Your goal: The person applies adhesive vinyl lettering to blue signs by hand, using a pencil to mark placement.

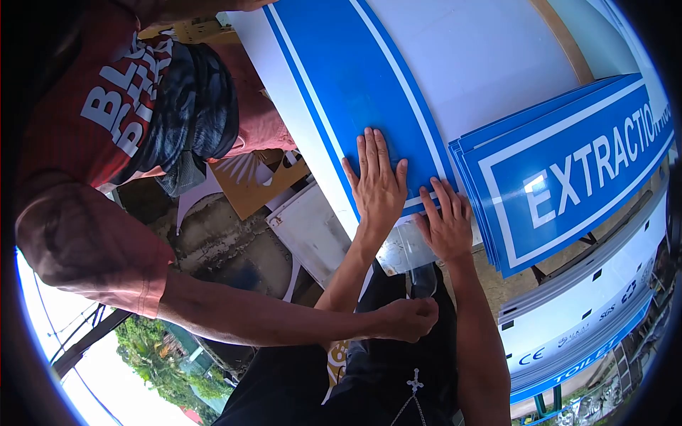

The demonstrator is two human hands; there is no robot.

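A blue sign panel [355, 78] with white border lines lies on a white board. My left hand [376, 181] rests flat on the panel near its close end, fingers stretched out together. Beside it, my right hand [447, 216] has its fingers spread over the panel's near corner, fingertips on the surface. A strip of clear film [412, 248] hangs past the panel's near edge, below my hands. A co-worker's closed hand [410, 318] is at the strip's lower end, their forearm passing over my left arm.
To the right, a stack of blue signs [568, 170] reads "EXTRACTION". Below it stand white panels [582, 312] and a blue "TOILET" sign [582, 366]. A person in a red shirt [78, 121] stands at left. Cut sheets [256, 181] lie beneath.
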